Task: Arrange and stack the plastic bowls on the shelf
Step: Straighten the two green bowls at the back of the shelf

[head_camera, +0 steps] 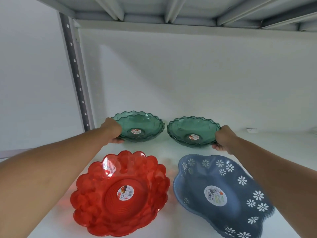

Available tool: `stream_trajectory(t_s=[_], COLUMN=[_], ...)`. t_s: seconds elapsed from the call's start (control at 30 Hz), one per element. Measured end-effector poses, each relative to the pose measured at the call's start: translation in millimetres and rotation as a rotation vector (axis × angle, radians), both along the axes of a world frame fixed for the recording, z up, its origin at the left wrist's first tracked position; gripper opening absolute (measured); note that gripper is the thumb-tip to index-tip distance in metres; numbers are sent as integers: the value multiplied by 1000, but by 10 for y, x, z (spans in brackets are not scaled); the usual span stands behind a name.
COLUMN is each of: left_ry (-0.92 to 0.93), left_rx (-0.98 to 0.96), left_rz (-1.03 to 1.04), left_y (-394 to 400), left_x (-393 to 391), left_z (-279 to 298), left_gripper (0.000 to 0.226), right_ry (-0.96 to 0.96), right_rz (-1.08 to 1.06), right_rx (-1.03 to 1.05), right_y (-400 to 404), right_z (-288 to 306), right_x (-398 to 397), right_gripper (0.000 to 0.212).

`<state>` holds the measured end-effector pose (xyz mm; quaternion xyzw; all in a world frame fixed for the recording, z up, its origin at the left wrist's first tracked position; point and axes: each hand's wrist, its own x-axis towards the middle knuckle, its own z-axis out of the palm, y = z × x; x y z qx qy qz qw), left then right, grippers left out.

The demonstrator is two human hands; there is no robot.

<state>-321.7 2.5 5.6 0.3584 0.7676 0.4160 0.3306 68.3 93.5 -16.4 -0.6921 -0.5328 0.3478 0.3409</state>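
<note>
At the back of the white shelf (171,152) sit two stacks of green bowls side by side; the left hand (112,131) has its grip closed on the left green stack (139,126) at its left rim; the right hand (224,139) grips the right green stack (193,130) at its right rim; nearer, a red bowl (120,193) and blue flowered bowls (221,194) rest apart.

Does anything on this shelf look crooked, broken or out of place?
Nothing looks broken or spilled. The blue bowl sits tilted, unlike the flat red bowl; each hand grips a green bowl stack.
</note>
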Motion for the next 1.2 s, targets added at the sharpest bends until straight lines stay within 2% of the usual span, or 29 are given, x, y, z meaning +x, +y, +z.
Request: stream_trajectory(t_s=[0.4,0.57,0.7,0.8,0.9,1.07,1.2], left_ry=[-36,-53,-81,-97,-107,-86,-122], left_rx=[118,187,209,212,211,217,211], left_rz=[-123,-69,-15,-3,-33,-90,-121], left_y=[-74,-112,-84,-80,-99,-56,3], left_x=[985,1651,2245,2636,2993,3395,3555], left_z=[321,286,197,137,106,197,245], left_gripper=[20,22,20,17,17,20,24], right_ry=[95,109,205,170,129,133,213], right_rz=[-95,-45,-86,-71,-68,-125,-205], right_rx=[57,98,31,53,76,82,9], right_y=[-174,-316,-372,-433,-466,-519,-618], right_z=[188,228,212,242,269,270,275], right_x=[945,1629,2345,2809,3185,3532,3654], right_gripper=[35,33,37,30,37,36,37])
